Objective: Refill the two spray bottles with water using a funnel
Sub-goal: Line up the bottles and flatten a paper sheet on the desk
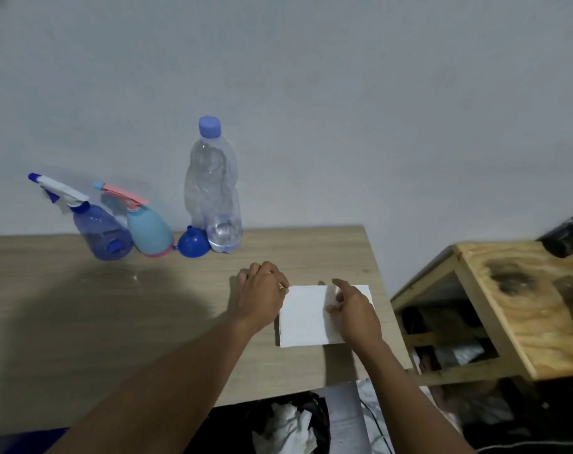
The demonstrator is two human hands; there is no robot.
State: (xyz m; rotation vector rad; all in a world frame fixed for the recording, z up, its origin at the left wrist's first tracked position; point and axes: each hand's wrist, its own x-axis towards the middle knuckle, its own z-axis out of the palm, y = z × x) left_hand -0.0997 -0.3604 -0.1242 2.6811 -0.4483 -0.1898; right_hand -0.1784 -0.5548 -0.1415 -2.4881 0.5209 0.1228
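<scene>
Two spray bottles stand at the back left of the wooden table (82,306): a translucent blue spray bottle (98,232) with a white and blue trigger, and a teal spray bottle (149,232) with a pink trigger. Beside them a blue funnel (193,245) lies mouth down. A tall clear water bottle (213,191) with a blue cap holds a little water at its base. Nearer me lies a folded white paper napkin (306,317). My left hand (262,298) has curled fingers at the napkin's left top corner. My right hand (355,311) pinches a fold at its right side.
The table's right edge runs just past the napkin. A lower plywood shelf unit (507,306) stands to the right, with a dark object on its far corner. Crumpled cloth and cables lie on the floor below the table's front edge.
</scene>
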